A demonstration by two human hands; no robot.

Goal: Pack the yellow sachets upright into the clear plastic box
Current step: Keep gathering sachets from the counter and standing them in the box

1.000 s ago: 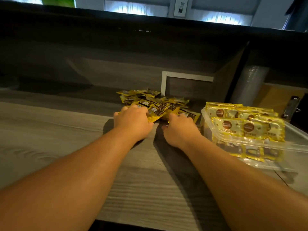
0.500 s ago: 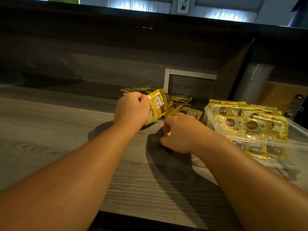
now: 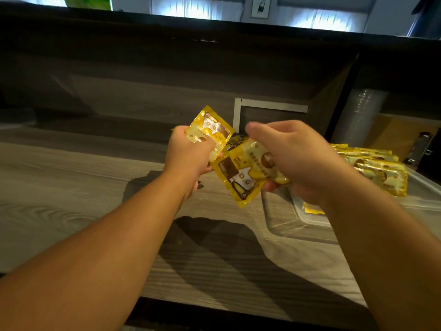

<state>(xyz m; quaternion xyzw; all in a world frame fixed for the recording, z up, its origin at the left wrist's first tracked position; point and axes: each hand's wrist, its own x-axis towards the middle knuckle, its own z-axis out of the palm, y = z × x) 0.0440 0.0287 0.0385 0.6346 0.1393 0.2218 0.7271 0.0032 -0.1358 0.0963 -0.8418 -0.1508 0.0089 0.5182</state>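
A single head-worn wide-angle camera looked forward and down, close over the grey wood-grain counter (image 3: 71, 187) toward the dark back wall (image 3: 143, 68).

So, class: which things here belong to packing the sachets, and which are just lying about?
Belong to the job:
- left hand gripping a yellow sachet
- right hand gripping another sachet
- clear plastic box with packed sachets
- loose sachets behind the hands

Just lying about:
- wooden counter
- stack of plastic cups
- metal clip
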